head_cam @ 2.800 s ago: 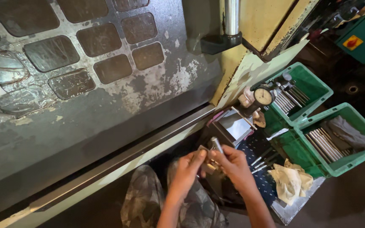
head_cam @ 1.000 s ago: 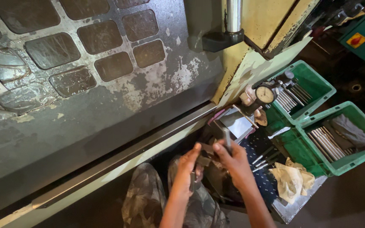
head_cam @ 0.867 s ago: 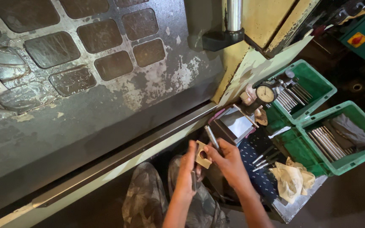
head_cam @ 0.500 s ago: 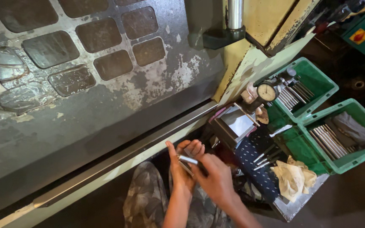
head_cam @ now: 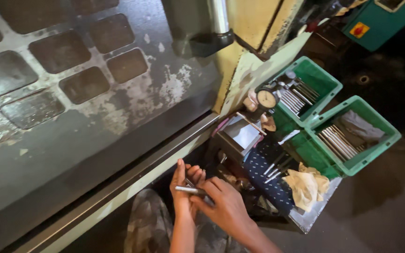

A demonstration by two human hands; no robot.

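My left hand (head_cam: 183,187) is raised just below the machine's pale lower rail, fingers spread upward, palm toward my right hand. My right hand (head_cam: 226,206) pinches a short shiny metal rod (head_cam: 188,189) and lays it across the left palm. The rod lies roughly level, its free end pointing left. Both hands hover over my lap in camouflage trousers (head_cam: 151,225). What the left fingers do behind the rod is partly hidden.
A big grey machine table (head_cam: 71,89) with square pockets fills the left. To the right stand two green bins (head_cam: 352,136) of metal rods, a dial gauge (head_cam: 266,99), a small open box (head_cam: 242,136), a dotted dark cloth (head_cam: 266,173) and a crumpled rag (head_cam: 308,185).
My hands moved left and down from beside the open box toward the rail. The right hand turned the rod from upright to level and brought it onto the left palm.
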